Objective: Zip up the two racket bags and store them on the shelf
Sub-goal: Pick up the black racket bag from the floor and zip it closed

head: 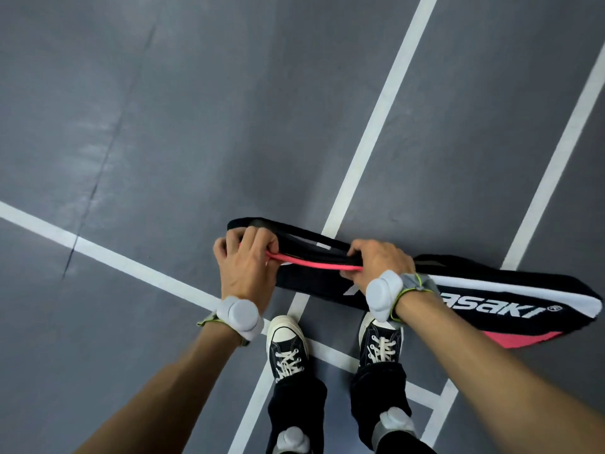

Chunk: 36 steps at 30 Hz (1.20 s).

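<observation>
A long black racket bag with white lettering and a pink corner is held level above the floor, running from centre to the right edge. A pink trim line runs along its open top edge between my hands. My left hand grips the bag's narrow left end, fingers curled over the edge. My right hand pinches the top edge near the bag's middle; the zip pull is hidden under its fingers. Only one bag is in view.
Below is a grey sports-court floor with white painted lines. My two feet in black and white sneakers stand just under the bag. No shelf is in view.
</observation>
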### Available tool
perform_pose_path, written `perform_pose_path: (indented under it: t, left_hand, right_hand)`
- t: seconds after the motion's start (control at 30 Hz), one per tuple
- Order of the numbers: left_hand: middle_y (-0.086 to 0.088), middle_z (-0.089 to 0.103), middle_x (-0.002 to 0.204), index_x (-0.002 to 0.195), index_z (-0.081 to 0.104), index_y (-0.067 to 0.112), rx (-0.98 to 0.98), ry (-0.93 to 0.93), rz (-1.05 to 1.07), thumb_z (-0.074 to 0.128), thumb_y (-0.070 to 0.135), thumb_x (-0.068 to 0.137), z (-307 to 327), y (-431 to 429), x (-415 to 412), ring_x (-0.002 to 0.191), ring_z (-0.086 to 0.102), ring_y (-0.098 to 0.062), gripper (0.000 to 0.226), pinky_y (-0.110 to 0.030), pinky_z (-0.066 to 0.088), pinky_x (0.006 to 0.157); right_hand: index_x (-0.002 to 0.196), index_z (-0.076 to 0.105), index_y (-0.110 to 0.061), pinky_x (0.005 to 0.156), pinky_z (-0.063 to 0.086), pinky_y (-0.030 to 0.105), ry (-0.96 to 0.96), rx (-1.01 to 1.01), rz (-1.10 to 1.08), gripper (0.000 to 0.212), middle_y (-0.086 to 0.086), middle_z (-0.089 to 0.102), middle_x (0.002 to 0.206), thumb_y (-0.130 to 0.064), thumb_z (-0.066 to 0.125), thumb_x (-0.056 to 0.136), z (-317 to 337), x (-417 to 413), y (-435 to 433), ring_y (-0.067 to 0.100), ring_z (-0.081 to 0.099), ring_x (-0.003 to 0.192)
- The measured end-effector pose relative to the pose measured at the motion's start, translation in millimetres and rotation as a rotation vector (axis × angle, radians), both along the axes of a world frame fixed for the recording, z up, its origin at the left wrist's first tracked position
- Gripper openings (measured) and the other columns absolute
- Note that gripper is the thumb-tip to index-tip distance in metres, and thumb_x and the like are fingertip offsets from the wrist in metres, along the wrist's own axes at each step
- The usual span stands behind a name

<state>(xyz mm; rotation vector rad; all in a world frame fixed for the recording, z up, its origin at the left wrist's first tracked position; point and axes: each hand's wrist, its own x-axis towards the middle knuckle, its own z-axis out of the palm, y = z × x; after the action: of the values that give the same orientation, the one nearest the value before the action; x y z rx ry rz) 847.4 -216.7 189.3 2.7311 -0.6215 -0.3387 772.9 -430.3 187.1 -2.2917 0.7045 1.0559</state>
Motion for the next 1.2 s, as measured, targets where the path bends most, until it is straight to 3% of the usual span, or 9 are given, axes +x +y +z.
perform_pose_path:
  t: [0.13,0.3,0.43,0.53,0.67,0.73,0.87,1.03,1.2]
  left_hand:
    - [-0.003,0.058,0.119,0.106,0.057,0.011,-0.198,0.039,0.016,0.088,0.021,0.065,57.1,-23.1,4.5,0.113,0.049,-0.026,0.053,-0.04,0.038,0.101]
    - [-0.015,0.033,0.148,0.133,0.045,0.018,-0.254,0.158,0.132,0.095,0.03,0.055,140.2,-48.3,20.2,0.137,0.033,-0.033,0.093,-0.033,0.027,0.114]
    - [0.004,0.052,0.126,0.131,0.051,0.026,-0.368,0.316,0.056,0.092,0.034,0.059,216.5,-64.9,33.7,0.118,0.049,-0.008,0.083,-0.007,0.034,0.101]
    - [0.009,0.058,0.121,0.127,0.055,0.034,-0.411,0.301,0.021,0.09,0.028,0.065,275.9,-81.8,39.9,0.112,0.051,0.009,0.071,-0.019,0.045,0.098]
    - [0.005,0.048,0.126,0.118,0.043,0.04,-0.561,0.336,0.147,0.092,0.02,0.067,361.5,-112.9,28.7,0.117,0.056,-0.006,0.073,-0.038,0.055,0.094]
    - [0.004,0.051,0.12,0.111,0.045,0.041,-0.585,0.279,0.124,0.091,0.022,0.068,399.6,-129.5,20.5,0.114,0.058,-0.009,0.066,-0.034,0.055,0.093]
    - [0.022,0.066,0.103,0.097,0.052,0.044,-0.628,0.26,0.105,0.087,0.016,0.072,487.7,-169.1,-0.8,0.099,0.065,0.005,0.051,-0.006,0.047,0.08]
    - [0.012,0.071,0.101,0.085,0.057,0.033,-0.734,0.228,-0.047,0.077,-0.006,0.077,583.8,-211.6,-35.8,0.099,0.07,-0.008,0.044,-0.024,0.055,0.088]
    - [0.015,0.071,0.101,0.082,0.057,0.029,-0.817,0.155,-0.271,0.074,-0.011,0.077,667.5,-248.6,-77.0,0.103,0.069,-0.005,0.044,-0.022,0.055,0.087]
  right_hand:
    - [0.1,0.061,-0.033,0.072,0.04,0.028,0.051,-0.041,-0.097,0.032,0.002,0.071,0.104,-0.037,0.078,0.074,61.0,-15.5,-15.8,0.029,0.067,0.1]
    - [0.099,0.058,-0.037,0.069,0.045,0.027,0.018,-0.112,-0.226,0.031,-0.001,0.073,0.097,-0.034,0.077,0.074,149.4,-34.7,-38.2,0.028,0.069,0.094]
    - [0.1,0.059,-0.038,0.075,0.052,0.029,0.005,-0.118,-0.311,0.032,-0.002,0.072,0.099,-0.037,0.078,0.075,234.6,-43.5,-59.4,0.027,0.069,0.096]
    - [0.103,0.061,-0.037,0.079,0.051,0.029,-0.003,-0.128,-0.397,0.032,-0.003,0.072,0.106,-0.036,0.078,0.076,298.6,-51.8,-76.9,0.025,0.067,0.102]
    - [0.102,0.062,-0.038,0.077,0.05,0.029,-0.027,-0.153,-0.525,0.031,-0.003,0.071,0.106,-0.037,0.078,0.075,383.3,-66.3,-100.9,0.026,0.067,0.101]
    - [0.1,0.062,-0.037,0.075,0.05,0.028,-0.043,-0.162,-0.578,0.029,-0.002,0.071,0.105,-0.036,0.077,0.075,423.3,-75.1,-111.9,0.027,0.067,0.1]
    - [0.102,0.062,-0.033,0.076,0.052,0.029,-0.059,-0.157,-0.688,0.03,0.001,0.071,0.104,-0.034,0.074,0.075,507.7,-103.6,-135.7,0.028,0.068,0.097]
    - [0.112,0.065,-0.026,0.081,0.053,0.031,-0.05,-0.156,-0.764,0.037,0.007,0.07,0.111,-0.023,0.071,0.075,591.5,-144.6,-163.2,0.031,0.068,0.101]
    - [0.112,0.069,-0.019,0.088,0.055,0.035,-0.076,-0.166,-0.873,0.036,0.011,0.07,0.116,-0.01,0.063,0.077,663.5,-193.3,-178.5,0.032,0.067,0.106]
